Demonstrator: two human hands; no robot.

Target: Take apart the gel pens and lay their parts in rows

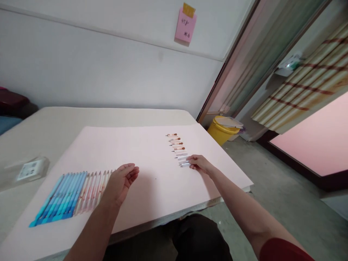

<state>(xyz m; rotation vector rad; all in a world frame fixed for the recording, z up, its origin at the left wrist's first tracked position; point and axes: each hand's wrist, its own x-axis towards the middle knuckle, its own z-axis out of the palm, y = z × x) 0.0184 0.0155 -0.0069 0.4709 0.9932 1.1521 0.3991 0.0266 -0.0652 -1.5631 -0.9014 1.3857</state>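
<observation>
My right hand (199, 162) rests on a pale pink sheet (152, 174) at the near end of a row of small pen parts (178, 148), fingers closed on the nearest clear piece (185, 164). My left hand (122, 180) hovers over the sheet's middle, palm turned inward, fingers loosely curled and apart, holding nothing. Just left of it lies a tight row of pens: several blue ones (61, 199) and several pinkish clear ones (94, 186).
The sheet covers a beige table (54, 119) against a white wall. A clear plastic box (31, 169) sits at the table's left. A yellow bucket (221, 129) stands on the floor past the table's right corner. A pink note (185, 26) hangs on the wall.
</observation>
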